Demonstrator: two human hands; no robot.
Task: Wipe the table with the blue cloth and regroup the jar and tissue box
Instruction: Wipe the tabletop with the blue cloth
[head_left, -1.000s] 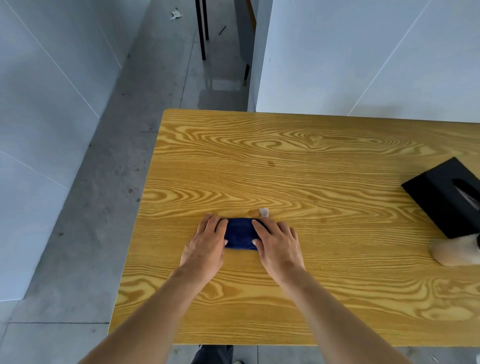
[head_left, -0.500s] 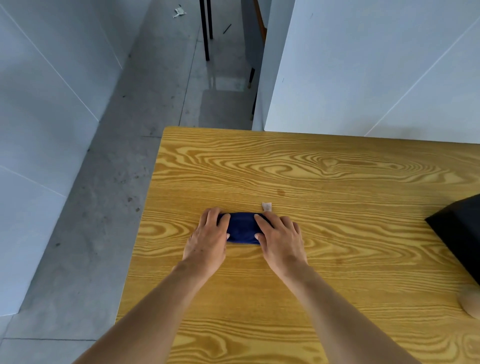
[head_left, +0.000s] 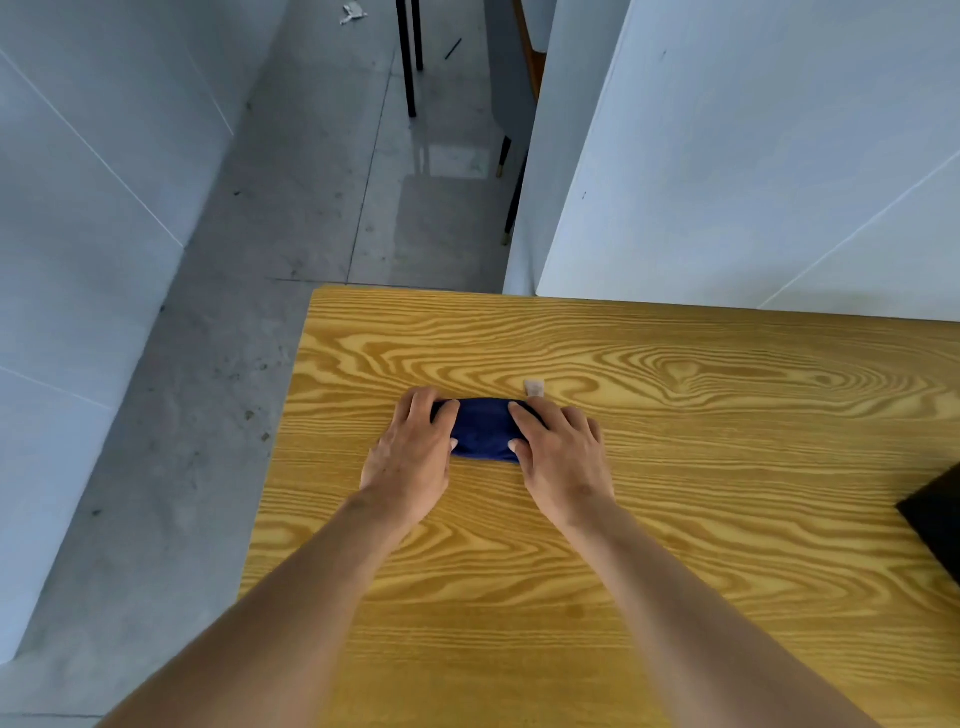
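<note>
Cloth (head_left: 480, 430): dark blue, folded, compact.

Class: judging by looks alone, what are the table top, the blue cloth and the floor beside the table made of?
Table: wood or a wood-look laminate, smooth with a slight sheen; bold yellow-brown grain.
Blue cloth: soft fabric, matte; it is bunched into a roll under both hands.
Floor: probably polished concrete or large tiles; grey, speckled, jointed, faintly reflective.
</note>
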